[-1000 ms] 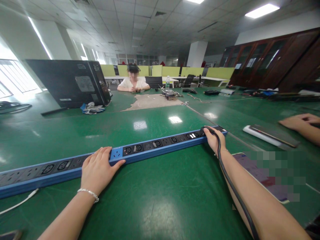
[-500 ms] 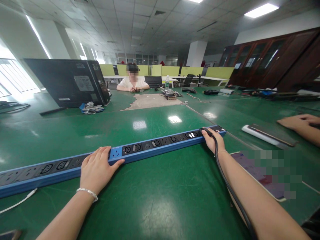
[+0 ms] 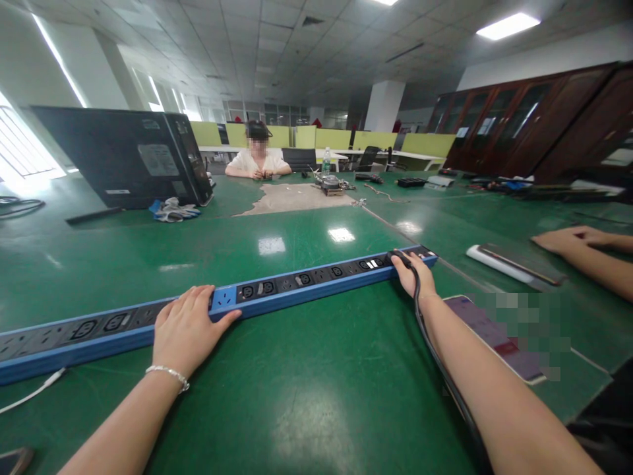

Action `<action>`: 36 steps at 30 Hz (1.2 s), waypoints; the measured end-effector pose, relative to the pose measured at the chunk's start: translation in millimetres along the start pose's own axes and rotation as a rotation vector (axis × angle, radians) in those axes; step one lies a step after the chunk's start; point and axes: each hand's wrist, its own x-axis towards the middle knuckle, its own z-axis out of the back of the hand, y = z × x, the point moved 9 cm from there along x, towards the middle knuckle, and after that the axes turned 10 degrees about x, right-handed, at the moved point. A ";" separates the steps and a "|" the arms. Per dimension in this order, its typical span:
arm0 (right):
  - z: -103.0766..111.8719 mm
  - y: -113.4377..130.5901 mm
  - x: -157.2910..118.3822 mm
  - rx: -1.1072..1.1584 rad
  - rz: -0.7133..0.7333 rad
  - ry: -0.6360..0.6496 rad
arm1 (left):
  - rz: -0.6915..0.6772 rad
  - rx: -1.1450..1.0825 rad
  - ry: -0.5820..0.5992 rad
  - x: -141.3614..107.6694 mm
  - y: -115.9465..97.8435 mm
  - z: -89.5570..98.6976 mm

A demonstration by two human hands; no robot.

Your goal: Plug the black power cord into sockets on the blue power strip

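Note:
A long blue power strip (image 3: pixel 297 299) with black sockets lies slantwise across the green table. My left hand (image 3: pixel 185 330) grips its middle, thumb on the near side and fingers over the top, beside a blue socket. Near the strip's right end, my right hand (image 3: pixel 418 276) is closed on a black plug (image 3: pixel 396 256). The plug is at a socket there; my fingers hide how deep it sits. From it a black power cord (image 3: pixel 430 343) runs back along my right forearm.
A black computer case (image 3: pixel 123 158) and gloves (image 3: pixel 175 210) stand at the back left. To the right lie a phone (image 3: pixel 477 326), a white bar-shaped object (image 3: pixel 494 264) and another person's hands (image 3: pixel 568 239). Another person (image 3: pixel 258 160) sits across the table (image 3: pixel 297 396).
The whole view has shifted slightly, so things appear a little further left. Both hands keep their places on the power strip and the plug.

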 end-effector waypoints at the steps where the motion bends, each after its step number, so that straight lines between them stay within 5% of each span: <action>1: 0.9 0.4 -2.0 0.005 0.013 -0.020 | -0.002 -0.004 0.000 0.0 0.0 -0.2; 8: 3.9 2.3 -4.4 0.124 0.047 -0.105 | -0.013 -0.006 -0.010 0.2 0.0 -0.9; 14: 44.4 14.8 -11.1 0.436 0.008 -0.456 | -0.017 -0.002 -0.017 0.6 -0.1 -1.3; 24: -5.6 97.4 -37.1 0.462 0.171 -0.037 | -0.019 -0.011 -0.030 -0.1 -1.2 2.2; 28: -22.6 101.3 -38.9 0.404 0.149 0.044 | -0.012 -0.010 -0.028 -0.4 -1.1 2.7; 36: -24.2 104.2 -40.2 0.340 0.174 0.058 | -0.007 -0.023 -0.016 0.4 -0.4 1.1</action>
